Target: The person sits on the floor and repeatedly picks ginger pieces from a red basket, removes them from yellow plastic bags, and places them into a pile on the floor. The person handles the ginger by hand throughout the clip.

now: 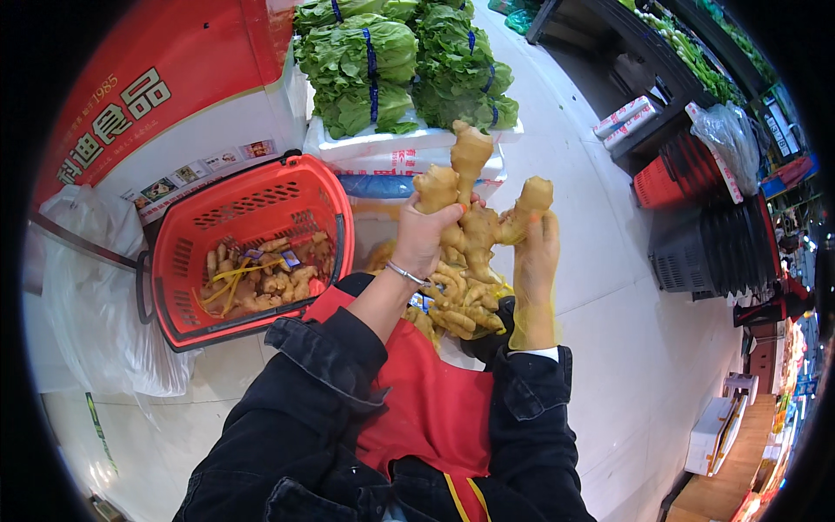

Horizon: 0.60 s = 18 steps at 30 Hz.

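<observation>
A large branching ginger root (479, 228) is held up between my two hands. My left hand (421, 235), with a bangle at the wrist, grips its left side, thumb across a knob. My right hand (538, 251), covered by a yellow mesh net, holds the right-hand branch. Below them lies a heap of ginger (456, 303), partly in yellow netting and partly hidden by the held root. To the left a red plastic shopping basket (254, 186) contains smaller ginger pieces (277, 284), yellow strips and small labels.
Bundled lettuce (391, 65) sits on white foam boxes (417, 147) ahead. A white plastic bag (98, 293) hangs left of the basket, near a red and white printed panel (189, 59). Stacked black baskets (711, 241) and a vegetable shelf stand to the right.
</observation>
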Each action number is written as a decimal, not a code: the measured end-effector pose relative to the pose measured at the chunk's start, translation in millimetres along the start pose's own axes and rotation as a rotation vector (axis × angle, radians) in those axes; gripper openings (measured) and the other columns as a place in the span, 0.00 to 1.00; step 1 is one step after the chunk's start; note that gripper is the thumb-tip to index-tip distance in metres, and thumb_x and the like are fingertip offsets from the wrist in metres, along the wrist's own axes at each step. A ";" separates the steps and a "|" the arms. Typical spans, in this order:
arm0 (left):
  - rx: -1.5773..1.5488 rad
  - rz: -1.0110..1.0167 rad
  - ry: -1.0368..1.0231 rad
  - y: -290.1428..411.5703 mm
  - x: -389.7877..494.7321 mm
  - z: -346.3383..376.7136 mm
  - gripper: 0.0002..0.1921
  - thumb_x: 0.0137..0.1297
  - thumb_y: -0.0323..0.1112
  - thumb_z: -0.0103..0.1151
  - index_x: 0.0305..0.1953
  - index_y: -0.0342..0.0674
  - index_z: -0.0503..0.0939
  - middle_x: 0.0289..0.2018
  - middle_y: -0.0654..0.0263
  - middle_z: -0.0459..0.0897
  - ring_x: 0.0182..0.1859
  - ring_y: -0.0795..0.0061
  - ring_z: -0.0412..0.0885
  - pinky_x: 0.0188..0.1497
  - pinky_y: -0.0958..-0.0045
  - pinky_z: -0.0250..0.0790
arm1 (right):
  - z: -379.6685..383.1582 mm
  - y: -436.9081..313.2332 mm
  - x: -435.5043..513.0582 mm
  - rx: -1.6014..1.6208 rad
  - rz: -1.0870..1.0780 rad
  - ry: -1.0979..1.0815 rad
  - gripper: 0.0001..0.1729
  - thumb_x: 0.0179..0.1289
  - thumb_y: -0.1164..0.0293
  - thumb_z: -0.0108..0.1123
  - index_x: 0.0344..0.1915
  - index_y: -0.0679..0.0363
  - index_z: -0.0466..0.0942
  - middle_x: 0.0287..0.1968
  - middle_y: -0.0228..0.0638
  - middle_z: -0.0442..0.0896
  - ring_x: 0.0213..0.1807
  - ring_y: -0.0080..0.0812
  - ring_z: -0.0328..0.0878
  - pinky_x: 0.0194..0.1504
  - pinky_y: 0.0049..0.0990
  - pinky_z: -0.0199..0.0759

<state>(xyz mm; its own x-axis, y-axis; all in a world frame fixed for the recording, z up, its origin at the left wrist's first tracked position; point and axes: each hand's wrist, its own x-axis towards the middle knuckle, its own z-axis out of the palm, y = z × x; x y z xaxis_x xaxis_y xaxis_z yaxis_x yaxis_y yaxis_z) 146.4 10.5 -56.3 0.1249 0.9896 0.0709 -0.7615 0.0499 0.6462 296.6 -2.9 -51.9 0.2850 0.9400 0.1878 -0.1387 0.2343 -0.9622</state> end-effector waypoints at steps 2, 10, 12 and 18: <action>0.023 0.013 -0.005 -0.2 -1.7 2.3 0.17 0.56 0.18 0.50 0.49 0.32 0.69 0.40 0.58 0.78 0.43 0.68 0.78 0.49 0.68 0.72 | 1.2 -0.8 -1.4 0.131 -0.128 -0.032 0.18 0.68 0.59 0.46 0.45 0.64 0.67 0.37 0.34 0.73 0.37 0.25 0.72 0.41 0.26 0.68; 0.178 0.159 0.063 -2.9 -15.9 16.8 0.20 0.54 0.17 0.51 0.51 0.33 0.68 0.40 0.59 0.79 0.43 0.71 0.78 0.48 0.71 0.70 | -2.1 25.2 10.1 0.059 0.085 0.017 0.24 0.68 0.51 0.43 0.38 0.63 0.70 0.29 0.32 0.75 0.30 0.20 0.70 0.33 0.21 0.66; 0.193 0.124 0.118 -1.1 -14.9 19.2 0.21 0.54 0.17 0.51 0.52 0.33 0.68 0.40 0.59 0.79 0.43 0.71 0.78 0.49 0.71 0.70 | -4.3 29.9 16.7 0.081 0.208 0.006 0.25 0.68 0.50 0.41 0.37 0.62 0.70 0.28 0.31 0.74 0.28 0.21 0.70 0.32 0.21 0.67; -0.012 0.133 -0.100 2.5 -9.1 12.5 0.19 0.54 0.18 0.53 0.50 0.33 0.70 0.37 0.63 0.80 0.39 0.74 0.80 0.45 0.76 0.71 | -1.3 8.0 25.1 0.542 0.377 0.302 0.26 0.68 0.47 0.38 0.34 0.60 0.68 0.23 0.29 0.69 0.25 0.24 0.67 0.32 0.22 0.67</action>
<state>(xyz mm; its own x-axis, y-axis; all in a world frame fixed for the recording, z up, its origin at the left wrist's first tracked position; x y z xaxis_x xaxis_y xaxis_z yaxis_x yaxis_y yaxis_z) 151.3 -0.1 -45.9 0.0850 0.9692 0.2309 -0.7830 -0.0783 0.6170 303.9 22.2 -55.2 0.3633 0.8900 -0.2756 -0.7076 0.0711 -0.7030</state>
